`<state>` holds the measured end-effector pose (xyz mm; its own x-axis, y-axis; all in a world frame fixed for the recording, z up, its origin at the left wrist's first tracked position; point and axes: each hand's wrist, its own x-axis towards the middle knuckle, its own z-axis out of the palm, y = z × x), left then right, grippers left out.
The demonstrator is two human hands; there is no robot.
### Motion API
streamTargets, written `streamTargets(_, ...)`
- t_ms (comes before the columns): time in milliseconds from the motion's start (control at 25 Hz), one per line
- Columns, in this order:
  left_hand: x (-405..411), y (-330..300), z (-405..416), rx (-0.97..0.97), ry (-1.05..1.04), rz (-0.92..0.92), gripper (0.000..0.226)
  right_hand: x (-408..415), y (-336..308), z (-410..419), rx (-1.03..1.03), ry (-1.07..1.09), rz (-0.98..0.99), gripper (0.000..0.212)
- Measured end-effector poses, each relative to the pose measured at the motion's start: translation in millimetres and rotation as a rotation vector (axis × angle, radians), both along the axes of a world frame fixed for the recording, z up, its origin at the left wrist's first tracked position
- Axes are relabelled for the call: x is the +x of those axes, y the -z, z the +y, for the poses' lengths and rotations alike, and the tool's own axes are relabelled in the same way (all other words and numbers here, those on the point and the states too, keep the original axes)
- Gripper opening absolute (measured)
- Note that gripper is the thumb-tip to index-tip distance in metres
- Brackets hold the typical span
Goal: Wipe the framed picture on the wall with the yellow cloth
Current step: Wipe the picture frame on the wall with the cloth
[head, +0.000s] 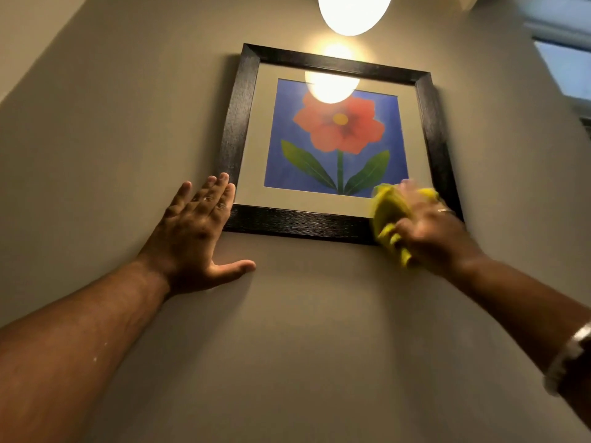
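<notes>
1. Head view, left side: left hand [195, 231] flat on the matte beige wall [96, 155], palm down, fingers spread, holding nothing. Fingertips touch the frame's lower-left corner; thumb points right under the bottom rail.
2. Centre: one framed picture [335, 145] hung on the wall. Square, dark wood-grain frame, grey mat, glossy glazing. Print: one red flower, yellow centre, two green leaves, blue ground.
3. Above: one round glowing lamp [353, 11]; its reflection sits on the glass near the top.
4. Right: right hand [435, 228], motion-blurred, closed around one bunched yellow cloth [388, 215], soft fabric, pressed on the frame's lower-right corner. Ring on one finger.
5. Far right: window [566, 68], partly visible.
</notes>
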<state>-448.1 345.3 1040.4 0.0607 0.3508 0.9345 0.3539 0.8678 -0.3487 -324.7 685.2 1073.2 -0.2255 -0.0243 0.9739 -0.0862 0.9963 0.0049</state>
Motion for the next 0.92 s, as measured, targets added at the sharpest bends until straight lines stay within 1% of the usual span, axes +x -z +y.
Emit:
streamTargets(40,-1,1,-1,-0.003,-0.001,0.0,0.115,2,-2,8,-0.143,0.028,0.067,0.076)
streamTargets(80,-2,1,-1,-0.007,-0.001,0.003,0.115,2,4,11,-0.1,0.07,0.127,0.077)
streamTargets(120,-3,1,-1,-0.006,0.001,0.007,0.115,1,14,12,0.057,0.099,0.113,0.077)
streamTargets(160,-3,0,-1,-0.003,0.005,0.01,0.115,2,22,17,0.223,0.106,0.042,0.076)
streamTargets(200,-3,0,-1,-0.006,0.005,0.013,0.115,5,22,26,0.318,0.11,-0.011,0.076)
streamTargets(240,-3,0,-1,-0.009,0.005,0.018,0.115,12,16,36,0.234,0.102,-0.031,0.077)
streamTargets(320,-3,1,0,-0.011,-0.001,0.024,0.114,17,10,45,-0.025,0.122,0.058,0.079)
streamTargets(360,-3,1,1,-0.009,-0.004,0.024,0.114,14,14,44,0.012,0.123,0.082,0.079)
streamTargets(440,-2,0,2,0.003,0.003,0.021,0.115,11,27,45,0.232,0.127,0.015,0.076)
streamTargets(480,-1,0,2,0.005,0.009,0.02,0.115,15,28,46,0.238,0.118,-0.017,0.076)
streamTargets(560,1,0,3,-0.006,0.009,0.026,0.114,15,18,41,-0.096,0.09,0.119,0.077)
streamTargets(600,1,1,2,-0.01,0.007,0.028,0.113,10,18,25,-0.16,0.092,0.189,0.077)
streamTargets(640,1,2,3,-0.01,0.005,0.027,0.113,0,25,4,-0.03,0.084,0.235,0.075)
streamTargets(720,0,2,4,-0.002,0.01,0.023,0.114,-14,32,-22,0.414,0.103,0.103,0.069)
streamTargets(760,0,1,4,0.0,0.015,0.025,0.114,-11,22,-28,0.47,0.109,0.044,0.068)
streamTargets(800,0,0,3,0.002,0.018,0.026,0.114,-10,5,-31,0.358,0.091,0.053,0.068)
streamTargets(840,0,0,2,0.004,0.016,0.027,0.114,-10,-7,-38,0.161,0.059,0.067,0.068)
streamTargets(880,0,2,1,0.004,0.013,0.021,0.114,-15,-11,-51,0.042,0.059,0.081,0.068)
streamTargets(920,0,3,1,0.003,0.014,0.017,0.113,-25,-5,-70,0.131,0.025,0.111,0.069)
